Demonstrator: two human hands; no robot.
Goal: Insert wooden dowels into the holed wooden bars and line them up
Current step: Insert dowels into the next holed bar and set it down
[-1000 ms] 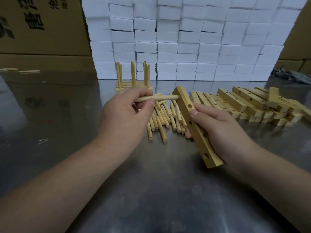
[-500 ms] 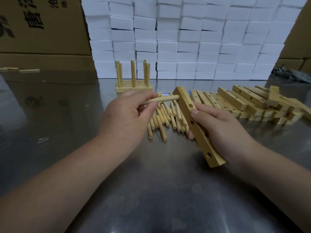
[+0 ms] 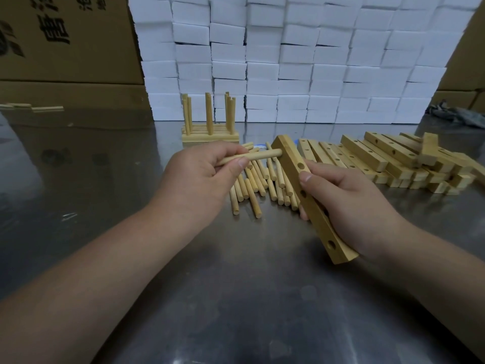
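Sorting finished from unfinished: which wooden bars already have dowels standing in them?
The row of bars at the back: upright dowels stand in them. The bar in the right hand and the pile at right show empty holes.

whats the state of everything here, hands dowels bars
left hand, pinching one dowel
right hand, gripping the held bar
dowel, level, tip at the held bar's far end, entry into a hole unclear
held bar, tilted, visible holes empty
loose dowels, lying in a heap
finished bars, lined up, dowels upright
spare bars, piled, holes empty
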